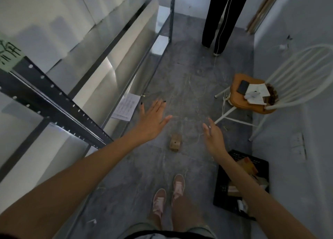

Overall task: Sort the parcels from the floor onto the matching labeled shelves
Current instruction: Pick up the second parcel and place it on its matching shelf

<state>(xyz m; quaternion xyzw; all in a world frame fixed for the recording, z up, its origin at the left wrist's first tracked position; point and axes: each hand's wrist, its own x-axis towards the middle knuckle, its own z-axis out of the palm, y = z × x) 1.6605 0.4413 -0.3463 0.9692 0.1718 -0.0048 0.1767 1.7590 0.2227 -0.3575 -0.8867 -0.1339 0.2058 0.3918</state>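
Note:
A small brown cardboard parcel (174, 142) lies on the grey floor ahead of my feet. My left hand (153, 120) is stretched out flat above and left of it, fingers spread, holding nothing. My right hand (213, 136) reaches forward to the right of the parcel, fingers apart and empty. A black crate (222, 182) with several parcels inside sits on the floor at the right, partly hidden by my right arm. The metal shelf rack (59, 101) runs along the left, with a green handwritten label (10, 55) on its frame.
A sheet of printed paper (126, 107) lies under the rack's lower shelf. A white wire chair (255, 98) with an orange seat holding papers and a dark object stands at the right wall. Another person's legs in black trousers (219, 20) stand at the far end.

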